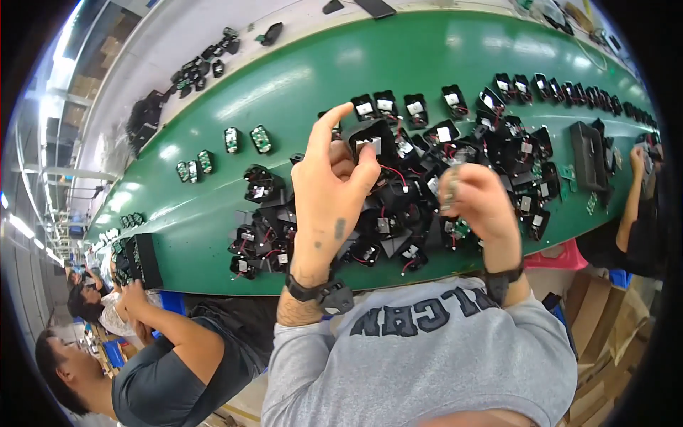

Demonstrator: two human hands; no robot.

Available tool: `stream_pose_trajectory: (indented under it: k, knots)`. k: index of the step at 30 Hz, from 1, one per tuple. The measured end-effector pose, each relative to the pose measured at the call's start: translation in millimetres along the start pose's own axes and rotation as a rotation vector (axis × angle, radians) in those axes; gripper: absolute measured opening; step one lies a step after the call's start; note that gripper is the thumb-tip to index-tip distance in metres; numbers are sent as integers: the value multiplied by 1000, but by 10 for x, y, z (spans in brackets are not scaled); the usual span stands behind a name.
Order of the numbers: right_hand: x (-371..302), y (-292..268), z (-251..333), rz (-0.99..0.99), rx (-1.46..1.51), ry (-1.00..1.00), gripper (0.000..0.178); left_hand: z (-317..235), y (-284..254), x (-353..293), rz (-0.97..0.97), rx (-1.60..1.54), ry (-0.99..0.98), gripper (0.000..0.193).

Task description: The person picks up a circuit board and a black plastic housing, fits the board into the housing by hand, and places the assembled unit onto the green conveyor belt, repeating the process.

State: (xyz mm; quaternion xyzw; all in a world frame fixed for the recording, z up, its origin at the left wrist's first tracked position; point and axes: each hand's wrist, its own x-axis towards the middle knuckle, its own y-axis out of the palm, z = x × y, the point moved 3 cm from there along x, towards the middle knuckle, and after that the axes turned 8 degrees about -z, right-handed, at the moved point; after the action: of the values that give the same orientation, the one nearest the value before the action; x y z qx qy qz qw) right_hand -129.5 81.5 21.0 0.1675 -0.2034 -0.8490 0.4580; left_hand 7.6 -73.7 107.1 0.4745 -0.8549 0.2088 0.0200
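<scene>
My left hand (329, 178) is raised over the bench with its index finger stretched up. Its thumb presses on a black plastic housing (377, 134) with a pale part inside, and red wires hang just below. To the right, my right hand (484, 203) pinches a small greenish-grey piece (449, 191), possibly a circuit board, smeared by motion. Beneath and around both hands spreads a heap of black housings (388, 226), many with white parts and red and black wires.
The green bench (299, 85) carries a row of housings (555, 88) at the far right and several board-filled housings (260, 139) at the left. A long black tray (588, 156) lies right, a black box (146, 260) left. Co-workers sit on both sides; one wears a dark shirt (174, 370).
</scene>
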Motion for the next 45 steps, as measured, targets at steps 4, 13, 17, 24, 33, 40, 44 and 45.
stream_pose_trajectory:
  k: [4, 13, 17, 24, 33, 40, 44, 45]
  knots:
    - [1, 100, -162, 25, 126, 95, 13, 73, 175, -92, -97, 24, 62, 34]
    - [-45, 61, -122, -47, -46, -5, 11, 183, 316, -132, -83, -3, 61, 34]
    - [-13, 53, -112, -85, -86, -22, 10, 141, 329, -149, -54, 13, 19, 34]
    - [4, 60, -41, -192, -245, -95, 22, 245, 406, -211, 221, -278, -221, 36]
    - [-122, 244, 277, 7, -999, -1035, 36, 395, 484, -266, 135, -473, -308, 35]
    - [-69, 193, 98, -86, -747, -890, 14, 380, 519, -267, 174, -487, -293, 41]
    - [-15, 160, -37, -143, -316, -593, 6, 423, 533, -260, 359, -515, -334, 45]
    - [3, 135, -64, -167, -200, -504, 6, 428, 538, -273, 362, -517, -332, 45]
